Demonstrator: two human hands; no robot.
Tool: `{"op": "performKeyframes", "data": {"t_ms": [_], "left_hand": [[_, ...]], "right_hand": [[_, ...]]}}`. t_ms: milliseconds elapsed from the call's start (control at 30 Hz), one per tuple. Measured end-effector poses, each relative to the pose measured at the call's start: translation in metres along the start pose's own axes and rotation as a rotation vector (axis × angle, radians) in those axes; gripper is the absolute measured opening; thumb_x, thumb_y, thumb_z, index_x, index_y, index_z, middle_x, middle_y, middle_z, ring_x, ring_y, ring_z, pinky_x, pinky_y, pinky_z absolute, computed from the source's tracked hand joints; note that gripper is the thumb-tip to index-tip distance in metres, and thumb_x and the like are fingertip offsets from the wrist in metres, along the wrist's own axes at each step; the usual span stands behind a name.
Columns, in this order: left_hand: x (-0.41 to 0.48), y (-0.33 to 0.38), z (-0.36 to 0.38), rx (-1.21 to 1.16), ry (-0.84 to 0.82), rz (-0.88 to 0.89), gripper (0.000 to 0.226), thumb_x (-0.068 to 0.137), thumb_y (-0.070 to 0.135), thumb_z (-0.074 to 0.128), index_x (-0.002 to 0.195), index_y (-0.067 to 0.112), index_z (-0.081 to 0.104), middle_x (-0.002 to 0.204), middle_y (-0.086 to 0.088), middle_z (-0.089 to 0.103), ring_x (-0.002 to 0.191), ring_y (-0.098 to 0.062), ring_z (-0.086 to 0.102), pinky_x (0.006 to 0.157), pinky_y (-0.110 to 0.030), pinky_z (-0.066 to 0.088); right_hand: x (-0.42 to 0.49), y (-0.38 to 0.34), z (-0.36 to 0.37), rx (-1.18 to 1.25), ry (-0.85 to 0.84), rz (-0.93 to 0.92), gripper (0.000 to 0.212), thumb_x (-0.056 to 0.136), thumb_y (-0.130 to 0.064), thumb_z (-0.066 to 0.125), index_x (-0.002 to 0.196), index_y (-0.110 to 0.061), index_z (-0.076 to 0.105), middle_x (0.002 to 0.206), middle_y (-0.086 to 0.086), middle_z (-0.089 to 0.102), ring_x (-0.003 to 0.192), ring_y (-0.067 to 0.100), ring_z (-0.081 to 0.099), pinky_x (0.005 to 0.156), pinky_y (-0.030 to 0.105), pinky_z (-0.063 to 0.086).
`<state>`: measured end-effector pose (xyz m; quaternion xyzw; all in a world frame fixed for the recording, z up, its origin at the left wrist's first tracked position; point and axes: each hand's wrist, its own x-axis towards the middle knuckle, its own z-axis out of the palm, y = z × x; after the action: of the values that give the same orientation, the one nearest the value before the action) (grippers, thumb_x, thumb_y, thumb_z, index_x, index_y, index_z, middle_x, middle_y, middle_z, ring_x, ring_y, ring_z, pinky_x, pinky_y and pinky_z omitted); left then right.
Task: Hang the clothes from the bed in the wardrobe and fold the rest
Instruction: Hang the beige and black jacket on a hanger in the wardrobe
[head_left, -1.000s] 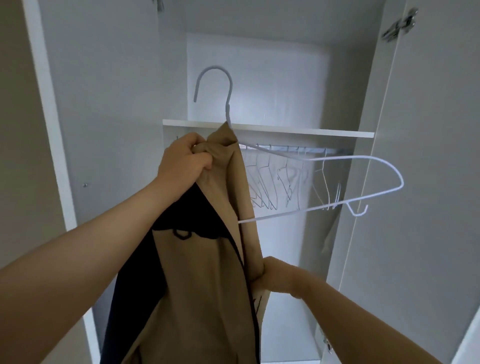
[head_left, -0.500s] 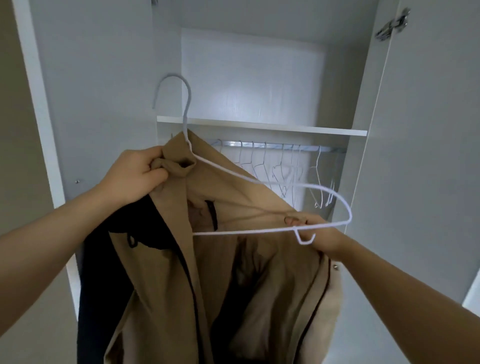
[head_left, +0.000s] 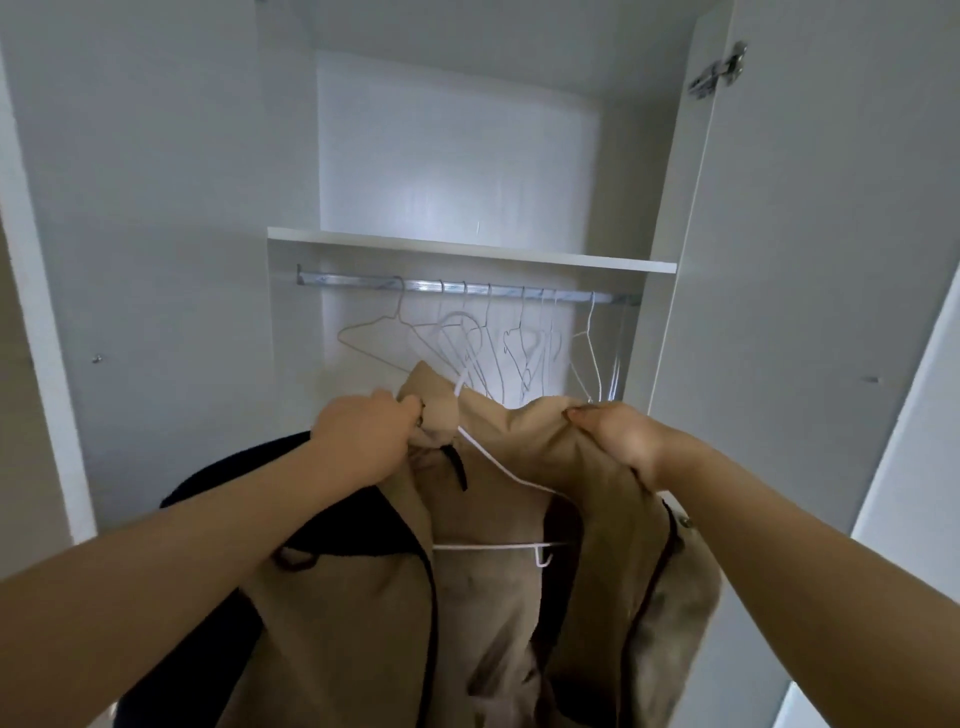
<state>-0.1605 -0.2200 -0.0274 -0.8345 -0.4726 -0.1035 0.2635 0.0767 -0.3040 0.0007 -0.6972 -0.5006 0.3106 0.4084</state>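
A beige coat (head_left: 498, 613) with dark trim and a dark lining hangs in front of the open wardrobe, draped over a white wire hanger (head_left: 493, 545). My left hand (head_left: 363, 436) grips the coat's collar by the hanger's neck. My right hand (head_left: 618, 441) grips the coat's right shoulder, with the fabric pulled over the hanger's right end. The hanger's hook (head_left: 462, 332) rises in front of the empty hangers, below the rail (head_left: 358, 283).
Several empty white wire hangers (head_left: 514, 343) hang on the metal rail under a white shelf (head_left: 467, 252). The wardrobe doors stand open: left door (head_left: 130, 260), right door (head_left: 810, 260) with a hinge (head_left: 719, 73) at the top.
My right hand let go of the hanger's end and now grips the coat's right shoulder, which has been pulled over that end. The coat and hanger sit lower and more centred.
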Motion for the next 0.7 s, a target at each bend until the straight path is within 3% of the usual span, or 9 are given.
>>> {"op": "performKeyframes", "data": {"t_ms": [67,133,200,300,400,467,567,633,700], "left_hand": [[0.006,0.021,0.000,-0.120,0.030,-0.031,0.028,0.093,0.021,0.039,0.120,0.011,0.041,0.101,-0.010,0.050,0.084,-0.031,0.057,0.057,-0.032,0.031],[0.010,0.035,-0.001,-0.261,0.079,-0.070,0.030,0.093,0.026,0.040,0.121,0.013,0.041,0.103,-0.009,0.052,0.085,-0.031,0.058,0.057,-0.031,0.031],[0.011,0.041,0.000,-0.412,0.138,-0.123,0.030,0.091,0.028,0.043,0.119,0.017,0.043,0.109,-0.007,0.054,0.091,-0.030,0.058,0.061,-0.029,0.033],[0.009,0.036,-0.001,-0.626,0.278,-0.178,0.024,0.086,0.025,0.049,0.109,0.018,0.049,0.110,-0.003,0.057,0.096,-0.028,0.057,0.064,-0.029,0.033],[0.005,0.029,-0.003,-0.725,0.382,-0.173,0.020,0.083,0.020,0.052,0.103,0.018,0.052,0.101,-0.001,0.058,0.089,-0.026,0.056,0.063,-0.030,0.035],[0.004,0.025,-0.006,-0.769,0.429,-0.165,0.018,0.082,0.017,0.053,0.099,0.018,0.053,0.093,0.003,0.056,0.080,-0.020,0.053,0.061,-0.030,0.034],[0.002,0.024,-0.012,-0.812,0.482,-0.171,0.015,0.079,0.017,0.053,0.094,0.017,0.054,0.085,0.010,0.050,0.076,-0.015,0.048,0.059,-0.028,0.028],[-0.001,0.028,-0.016,-0.829,0.486,-0.144,0.025,0.074,0.024,0.047,0.095,0.015,0.057,0.087,0.008,0.055,0.080,-0.018,0.053,0.062,-0.027,0.030],[-0.004,0.034,-0.017,-0.824,0.476,-0.075,0.035,0.068,0.026,0.044,0.096,0.011,0.059,0.093,0.002,0.062,0.083,-0.023,0.058,0.063,-0.026,0.030]], "right_hand": [[-0.013,-0.008,0.009,0.081,-0.013,-0.020,0.037,0.099,-0.027,0.039,0.121,-0.004,0.058,0.122,0.019,0.060,0.109,0.033,0.058,0.093,0.038,0.047],[-0.023,-0.019,0.024,0.264,-0.046,-0.003,0.031,0.099,-0.023,0.039,0.094,-0.010,0.066,0.097,0.018,0.069,0.079,0.023,0.065,0.072,0.031,0.051],[-0.034,-0.023,0.041,0.436,-0.142,-0.011,0.028,0.097,-0.020,0.042,0.079,-0.014,0.063,0.078,0.010,0.067,0.068,0.020,0.063,0.067,0.029,0.049],[-0.046,-0.005,0.056,0.141,-0.156,-0.186,0.017,0.096,-0.027,0.047,0.085,-0.017,0.055,0.073,0.002,0.061,0.068,0.019,0.060,0.062,0.032,0.050],[-0.045,0.019,0.045,-0.563,0.298,-0.646,0.029,0.087,-0.046,0.055,0.081,-0.017,0.053,0.073,-0.010,0.051,0.078,0.017,0.053,0.064,0.031,0.042],[-0.044,0.026,0.033,-0.720,0.666,-0.798,0.038,0.076,-0.050,0.065,0.092,-0.016,0.061,0.089,-0.002,0.057,0.090,0.024,0.055,0.075,0.035,0.041],[-0.033,0.023,0.021,-0.824,0.519,-0.427,0.065,0.073,-0.070,0.056,0.118,-0.024,0.050,0.116,0.001,0.056,0.110,0.024,0.052,0.087,0.036,0.038],[-0.025,0.023,0.023,-0.871,0.337,-0.249,0.052,0.079,-0.073,0.043,0.097,-0.025,0.051,0.096,-0.001,0.061,0.087,0.021,0.058,0.064,0.029,0.039],[-0.023,0.026,0.033,-0.808,0.278,-0.253,0.044,0.088,-0.065,0.037,0.080,-0.022,0.048,0.079,0.000,0.054,0.077,0.022,0.055,0.058,0.029,0.035]]}}
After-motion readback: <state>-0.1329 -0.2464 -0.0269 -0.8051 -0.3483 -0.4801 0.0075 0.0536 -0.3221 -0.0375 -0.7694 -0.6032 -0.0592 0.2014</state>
